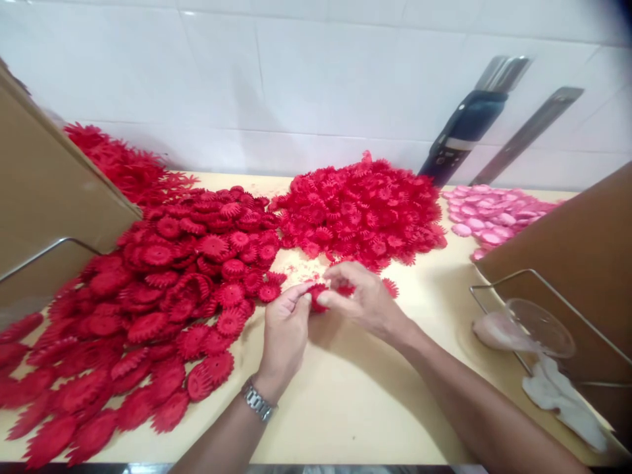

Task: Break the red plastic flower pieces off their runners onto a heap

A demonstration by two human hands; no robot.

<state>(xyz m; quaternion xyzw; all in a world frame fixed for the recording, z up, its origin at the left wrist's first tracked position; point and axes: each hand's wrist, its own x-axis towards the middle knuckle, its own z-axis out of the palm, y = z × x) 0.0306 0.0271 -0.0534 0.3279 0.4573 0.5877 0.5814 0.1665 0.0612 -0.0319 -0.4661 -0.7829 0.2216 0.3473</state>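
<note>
My left hand (285,329), with a metal watch at the wrist, and my right hand (363,299) meet over the middle of the cream table (355,388). Both pinch one small red toothed plastic flower piece (317,296) between their fingertips. A wide heap of larger red flower discs (168,296) spreads to the left of my hands. Just beyond my hands lies a mound of small red toothed pieces (363,210).
Pink round pieces (488,217) lie at the back right. Brown cardboard boxes stand at the left (44,197) and right (577,250). A wire frame with a clear plastic bag (538,329) and white cloth (563,395) sits right. A dark tool (464,131) leans on the tiled wall.
</note>
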